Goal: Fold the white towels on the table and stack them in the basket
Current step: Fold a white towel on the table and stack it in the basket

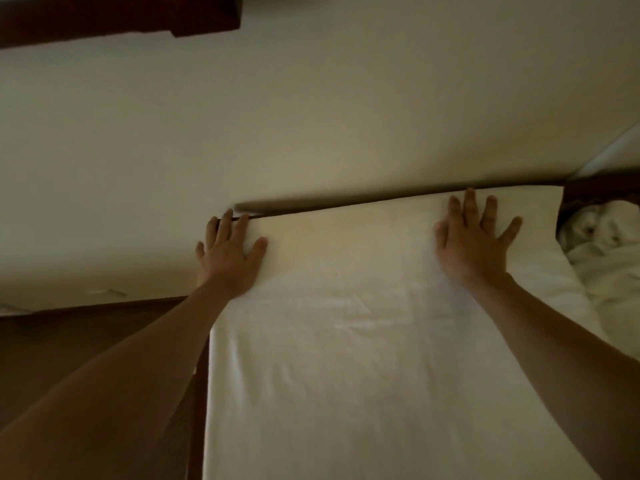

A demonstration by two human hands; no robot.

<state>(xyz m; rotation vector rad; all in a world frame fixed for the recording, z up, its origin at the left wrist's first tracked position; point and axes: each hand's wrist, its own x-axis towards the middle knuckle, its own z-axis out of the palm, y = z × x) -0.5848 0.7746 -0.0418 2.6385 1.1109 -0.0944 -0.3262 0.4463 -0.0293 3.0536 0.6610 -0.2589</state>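
A white towel [363, 341] of soft, finely napped cloth lies spread flat on the dark brown wooden worktop [86, 341], forming a long rectangle with a few shallow creases across its middle. Its long axis runs from the person straight away toward the pale wall [311, 116], and its far short edge lies against the foot of that wall. The left hand [230, 256] rests flat on the far left corner of the towel, fingers straight and spread, fingertips reaching the far edge. The right hand [474, 237] lies flat near the far right corner, palm down, fingers splayed, likewise gripping nothing. Both bare forearms stretch out along the towel's two long sides, so the cloth lies between and beneath them. Just beside the towel's right edge sits a rumpled heap of white towels [606, 258], bunched in soft folds.
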